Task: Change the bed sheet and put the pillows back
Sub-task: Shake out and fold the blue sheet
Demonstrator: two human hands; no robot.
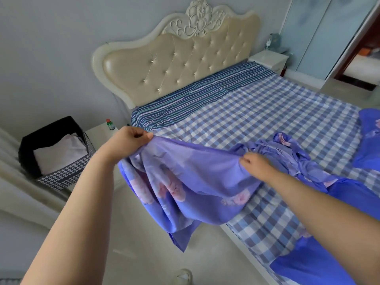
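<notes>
Bed sheet (195, 182): violet-blue cloth printed with pale pink flowers, thin and creased; its near part hangs slack over the near side of the bed, one corner drooping toward the floor (127, 233); the rest lies bunched in a heap further onto the bed, with more folds trailing off to the right edge of view.

Left hand (131, 141): raised over the bed's near corner; thumb and curled fingers pinch the sheet's upper edge, cloth falling away beneath the knuckles; fingers closed tight on the fabric, no gap showing.

Right hand (254, 162): lower, over the mattress; fingers curled round a gather of the same sheet's edge, just short of the bunched heap; the cloth spans in a shallow sag between the two hands.

Under the sheet: checked cover (277, 120) in blue, grey and white, spread flat across the bed; beyond it a striped blue cloth (195, 97) runs along the head end, touching the tufted cream headboard (174, 58).

Left of the bed: patterned basket (57, 153) holding folded white cloth; small bottle (110, 124) on a bedside stand (98, 134).
</notes>
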